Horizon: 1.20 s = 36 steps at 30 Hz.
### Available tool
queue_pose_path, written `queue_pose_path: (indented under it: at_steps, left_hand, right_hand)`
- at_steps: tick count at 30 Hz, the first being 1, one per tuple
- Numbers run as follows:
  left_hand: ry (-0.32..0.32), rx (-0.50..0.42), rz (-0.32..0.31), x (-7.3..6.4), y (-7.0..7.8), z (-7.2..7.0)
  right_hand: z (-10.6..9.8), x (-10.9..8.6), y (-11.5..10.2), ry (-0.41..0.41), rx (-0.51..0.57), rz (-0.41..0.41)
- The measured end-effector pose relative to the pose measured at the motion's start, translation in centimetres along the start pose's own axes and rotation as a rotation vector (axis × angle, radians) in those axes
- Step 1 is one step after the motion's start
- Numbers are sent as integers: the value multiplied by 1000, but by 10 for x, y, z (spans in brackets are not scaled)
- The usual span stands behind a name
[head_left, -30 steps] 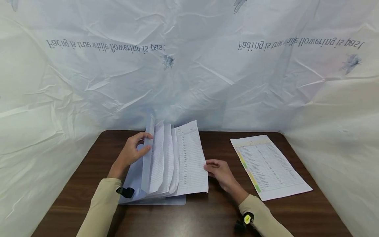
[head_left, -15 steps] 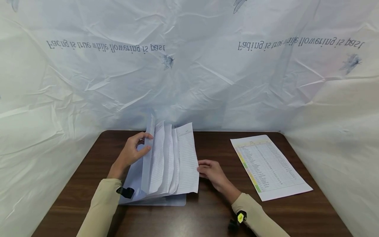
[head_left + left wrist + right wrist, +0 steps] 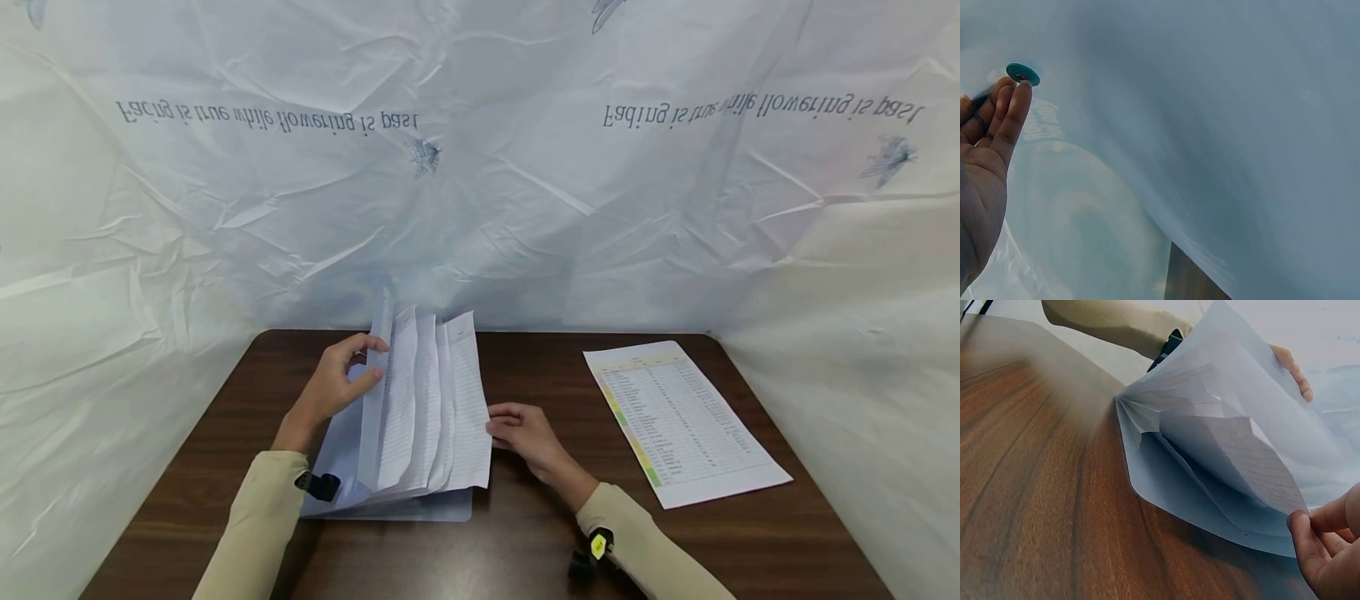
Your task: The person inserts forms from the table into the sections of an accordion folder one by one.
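A translucent bluish plastic document folder stands open at the left of the table, with several printed sheets fanned inside. My left hand holds its raised cover by the edge; in the right wrist view the fingers lap over that edge. A round teal button shows at the left fingertips in the left wrist view. My right hand pinches the right edge of the outermost paper sheet between thumb and fingers. In the right wrist view this sheet bends, its lower part inside the folder.
A printed table sheet with yellow and green marks lies flat at the right of the brown wooden table. A creased white sheet with printed lettering hangs behind the table's far edge and along both sides.
My right hand has moved left, carrying the outermost sheet's edge toward the other papers in the folder. The left hand has kept its place on the cover.
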<state>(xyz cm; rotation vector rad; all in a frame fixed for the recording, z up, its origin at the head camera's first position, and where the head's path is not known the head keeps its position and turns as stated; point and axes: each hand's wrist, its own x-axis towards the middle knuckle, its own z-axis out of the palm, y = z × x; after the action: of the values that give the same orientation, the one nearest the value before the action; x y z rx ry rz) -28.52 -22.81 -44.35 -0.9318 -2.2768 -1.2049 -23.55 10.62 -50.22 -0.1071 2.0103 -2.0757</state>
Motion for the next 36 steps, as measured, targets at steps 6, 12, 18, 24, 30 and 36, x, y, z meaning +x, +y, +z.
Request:
queue_pose_path:
  at_steps: [6,12,18,24,30,36]
  left_hand:
    - [2,-5,-10,0,1,1]
    - [3,-3,-13,0,2,0]
    - [14,-10,0,0,6,0]
    - [15,-9,-10,0,6,1]
    - [19,-7,-14,-1,4,1]
    - [20,-16,-12,0,6,1]
  right_hand:
    - [7,3,3,-13,29,5]
    - [14,6,6,-32,44,-2]
    - [21,7,9,-51,64,10]
    - [25,7,8,-67,67,10]
    - [26,9,9,-87,72,27]
    - [28,10,8,-88,71,40]
